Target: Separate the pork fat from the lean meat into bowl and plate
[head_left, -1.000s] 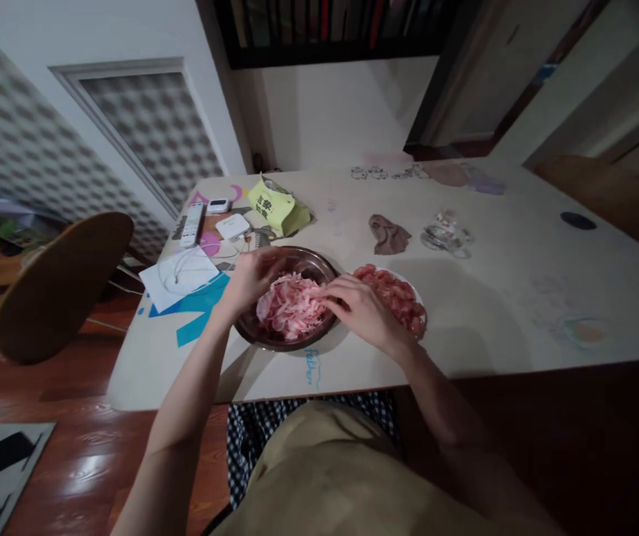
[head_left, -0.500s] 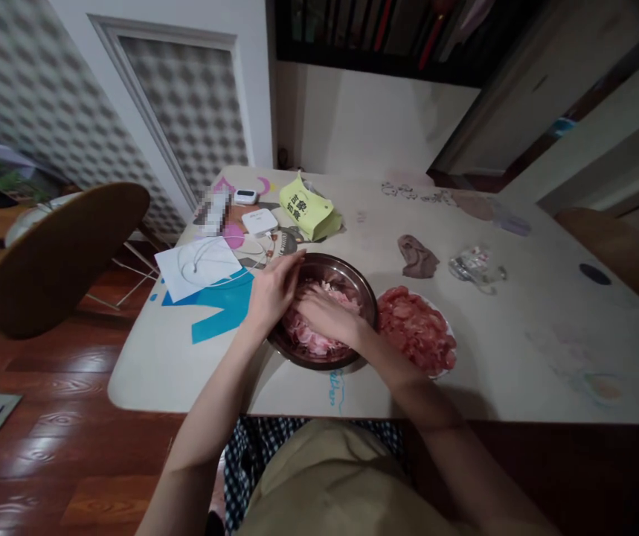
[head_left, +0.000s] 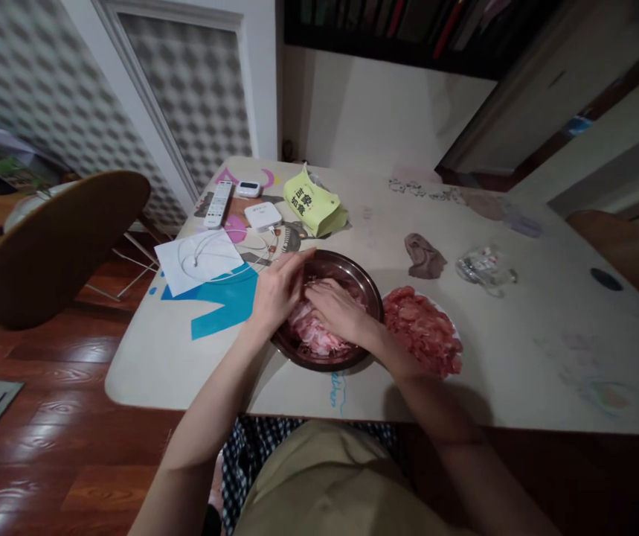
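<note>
The right hand (head_left: 337, 309) has shifted: a second ago it was at the right edge of the steel bowl (head_left: 373, 289), and now it reaches well inside, its fingers down among the pale pink meat strips (head_left: 319, 341). The left hand (head_left: 280, 289) stays at the bowl's left rim, so the work appears to centre on the strips, with that hand probably steadying the bowl. The right grip looks loosely curled, but its fingertips are buried and I cannot tell whether it closes on any strips; the left grip's underside is hidden, so I cannot tell whether it clasps the rim. The strips lie in the bowl, which stands on the worktop (head_left: 498, 350). Just to its right, a white plate (head_left: 455, 321) carries a heap of redder meat pieces (head_left: 416, 321), with the right forearm passing across its near side.
</note>
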{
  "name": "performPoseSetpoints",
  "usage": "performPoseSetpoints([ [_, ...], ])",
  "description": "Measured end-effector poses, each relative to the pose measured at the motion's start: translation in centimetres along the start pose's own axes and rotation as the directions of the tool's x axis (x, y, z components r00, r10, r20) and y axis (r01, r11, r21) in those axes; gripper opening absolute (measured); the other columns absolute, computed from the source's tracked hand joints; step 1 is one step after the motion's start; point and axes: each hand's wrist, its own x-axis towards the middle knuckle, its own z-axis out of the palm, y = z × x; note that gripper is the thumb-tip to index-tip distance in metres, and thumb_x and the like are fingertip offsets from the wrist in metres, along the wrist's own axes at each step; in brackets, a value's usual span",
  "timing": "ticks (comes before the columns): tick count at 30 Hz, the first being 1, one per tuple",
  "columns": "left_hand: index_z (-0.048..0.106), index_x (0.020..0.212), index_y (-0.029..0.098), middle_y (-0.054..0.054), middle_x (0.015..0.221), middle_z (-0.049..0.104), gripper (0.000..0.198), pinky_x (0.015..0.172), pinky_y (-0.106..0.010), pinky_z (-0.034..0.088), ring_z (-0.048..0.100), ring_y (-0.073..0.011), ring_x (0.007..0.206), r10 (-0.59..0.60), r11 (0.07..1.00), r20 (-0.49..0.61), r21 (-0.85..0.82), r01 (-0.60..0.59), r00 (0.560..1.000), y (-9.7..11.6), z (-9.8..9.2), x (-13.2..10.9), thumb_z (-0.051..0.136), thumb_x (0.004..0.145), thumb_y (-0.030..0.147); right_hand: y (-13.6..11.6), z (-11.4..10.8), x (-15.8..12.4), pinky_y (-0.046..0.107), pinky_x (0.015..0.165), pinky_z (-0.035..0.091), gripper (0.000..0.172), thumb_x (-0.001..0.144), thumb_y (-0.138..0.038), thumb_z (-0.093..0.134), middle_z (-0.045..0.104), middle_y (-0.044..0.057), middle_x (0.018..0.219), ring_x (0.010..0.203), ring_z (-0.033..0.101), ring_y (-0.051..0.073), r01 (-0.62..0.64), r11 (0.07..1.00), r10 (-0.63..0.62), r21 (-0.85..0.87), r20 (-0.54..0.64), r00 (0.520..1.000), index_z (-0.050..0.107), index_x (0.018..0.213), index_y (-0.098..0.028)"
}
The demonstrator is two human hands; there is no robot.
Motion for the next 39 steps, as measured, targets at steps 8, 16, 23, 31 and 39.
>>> performPoseSetpoints([
  [8,0.059,0.139,0.020,-0.011,0.139,0.065,0.056,0.114,-0.043,0.049,0.058,-0.0225,0.134,0.231,0.967,0.043,-0.119,-0.224,0.972,-0.5,-0.3,0.3,0.045,0.088,-0.001,2.1,-1.2,-2.4,0.038,0.103,0.054,0.031,0.092,-0.026,0.067,0.071,0.005,0.122,0.113,0.069,0.021,-0.033,0.738,0.379,0.674,-0.373,0.847,0.058,0.121,-0.027],
  [16,0.058,0.141,0.024,-0.011,0.145,0.062,0.044,0.117,-0.054,0.045,0.044,-0.0260,0.149,0.447,0.878,0.216,-0.293,-0.379,0.868,-0.2,-0.2,0.5,0.048,0.100,0.011,2.3,0.4,-3.0,0.034,0.098,0.059,0.022,0.094,-0.030,0.064,0.074,0.004,0.118,0.110,0.072,0.020,0.021,0.603,0.403,0.798,-0.327,0.855,0.063,0.116,-0.027],
  [23,0.068,0.126,0.019,-0.013,0.130,0.071,0.030,0.110,-0.044,0.051,0.059,-0.0248,0.134,0.352,0.916,0.217,-0.281,-0.287,0.910,0.0,-0.7,0.5,0.051,0.102,0.017,1.8,-0.4,-3.6,0.034,0.095,0.060,0.017,0.096,-0.023,0.063,0.079,0.003,0.109,0.103,0.075,0.018,-0.010,0.807,0.396,0.591,-0.529,0.751,0.074,0.109,-0.026],
  [31,0.066,0.131,0.020,-0.011,0.121,0.072,0.032,0.100,-0.031,0.055,0.068,-0.0191,0.115,0.259,0.931,0.138,-0.298,-0.210,0.956,0.2,-0.9,0.2,0.059,0.100,0.021,0.3,-1.2,-4.1,0.036,0.090,0.062,0.026,0.092,-0.007,0.065,0.080,0.005,0.102,0.098,0.074,0.017,0.081,0.984,0.067,0.157,-0.754,0.653,0.073,0.112,-0.021],
  [39,0.069,0.129,0.020,-0.012,0.126,0.073,0.033,0.101,-0.035,0.057,0.068,-0.0215,0.120,0.292,0.882,0.093,-0.410,-0.231,0.952,0.6,-0.5,-0.1,0.059,0.099,0.016,-0.1,-1.1,-5.0,0.033,0.094,0.061,0.036,0.093,-0.009,0.063,0.080,0.005,0.110,0.108,0.074,0.017,0.079,0.993,-0.115,-0.084,-0.742,0.661,0.068,0.127,-0.019],
])
